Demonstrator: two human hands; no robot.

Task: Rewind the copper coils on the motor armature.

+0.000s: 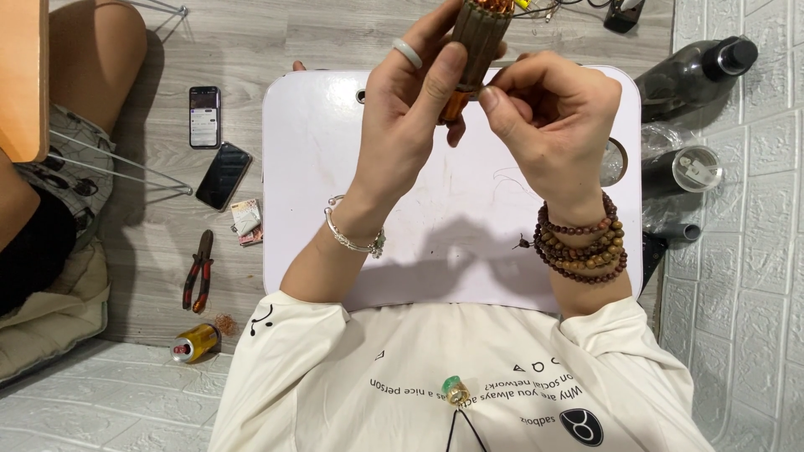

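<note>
From the head view, your left hand [419,100] is wrapped around a ribbed brown cylinder with copper wire [479,38], a motor core by the look of it, held up in the air above the far edge of the white counter [318,176], thumb and fingers closed firmly on its side. Your right hand [548,113] is pinched shut, fingertips together on what seems a thin wire or pin at the core's lower end; it is too fine to name for certain. I judge the work to be midway: copper shows at both ends of the core, the counter bears nothing finished, and the red-handled pliers [198,272] and a copper wire spool [196,342] lie unused on the floor to your left, near two phones [213,142]
</note>
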